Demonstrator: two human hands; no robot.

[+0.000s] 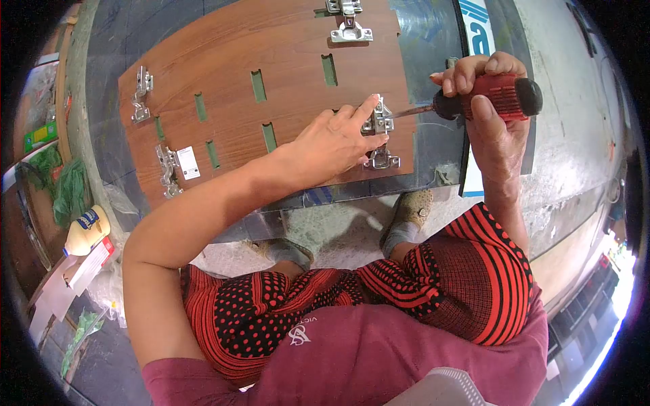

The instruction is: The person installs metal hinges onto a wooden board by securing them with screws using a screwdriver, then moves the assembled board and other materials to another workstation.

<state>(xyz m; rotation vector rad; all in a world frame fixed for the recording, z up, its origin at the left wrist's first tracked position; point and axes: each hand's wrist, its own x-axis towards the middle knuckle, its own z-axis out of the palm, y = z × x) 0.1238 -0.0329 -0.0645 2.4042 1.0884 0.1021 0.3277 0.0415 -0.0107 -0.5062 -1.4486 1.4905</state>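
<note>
My right hand [491,101] is wrapped round a screwdriver [501,97] with a red and black handle. The shaft points left, and its tip is at a metal hinge [380,128] near the right end of a brown wood-grain board [223,81]. My left hand [338,139] lies over that hinge, its fingers spread and pressing on the metal. Another hinge [350,28] sits at the board's top right. Two more hinges, one [141,93] at the upper left and one [167,170] at the lower left, lie by the board's left edge.
The board rests on a dark work surface [433,40]. A white and blue lettered strip [475,34] runs along the right. A white label [188,163] is on the board. At the left are a cream bottle [88,231] and green netting [70,191].
</note>
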